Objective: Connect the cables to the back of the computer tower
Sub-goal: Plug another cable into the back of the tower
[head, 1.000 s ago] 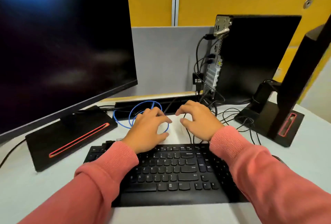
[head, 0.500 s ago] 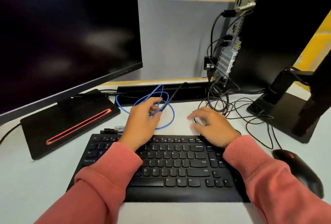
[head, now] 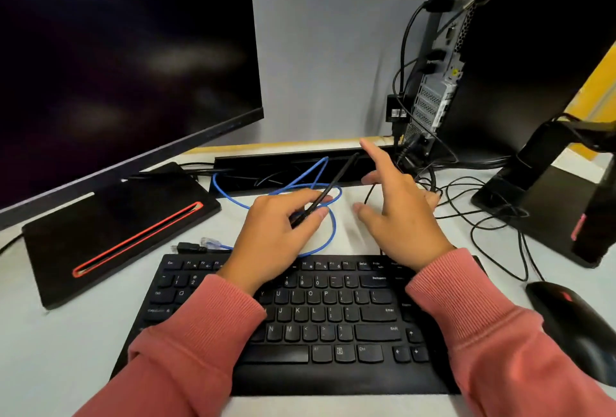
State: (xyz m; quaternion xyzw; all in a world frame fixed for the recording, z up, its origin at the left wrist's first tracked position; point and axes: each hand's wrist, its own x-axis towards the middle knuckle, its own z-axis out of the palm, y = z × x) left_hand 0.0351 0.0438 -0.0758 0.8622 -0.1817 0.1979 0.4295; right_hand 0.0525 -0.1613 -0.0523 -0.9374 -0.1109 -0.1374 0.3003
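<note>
A black computer tower (head: 520,59) stands at the back right with its rear panel (head: 433,96) turned toward me; several black cables are plugged into it. My left hand (head: 280,233) pinches a black cable (head: 333,183) just behind the keyboard. A blue network cable (head: 293,189) lies looped under that hand, its clear plug (head: 210,243) resting left of it beside a black plug (head: 188,247). My right hand (head: 396,213) hovers with spread fingers, index raised toward the tower's base.
A black keyboard (head: 316,323) lies under my wrists. A large monitor (head: 110,59) on a black base (head: 116,226) fills the left. A second monitor stand (head: 546,193) and loose black wires (head: 483,206) sit right, with a black mouse (head: 576,326) near the edge. A cable tray (head: 286,169) runs along the back.
My left hand has closed its fingers on the black cable and lifted it. My right hand rose off the desk and spread, index pointing toward the tower. The view moved closer.
</note>
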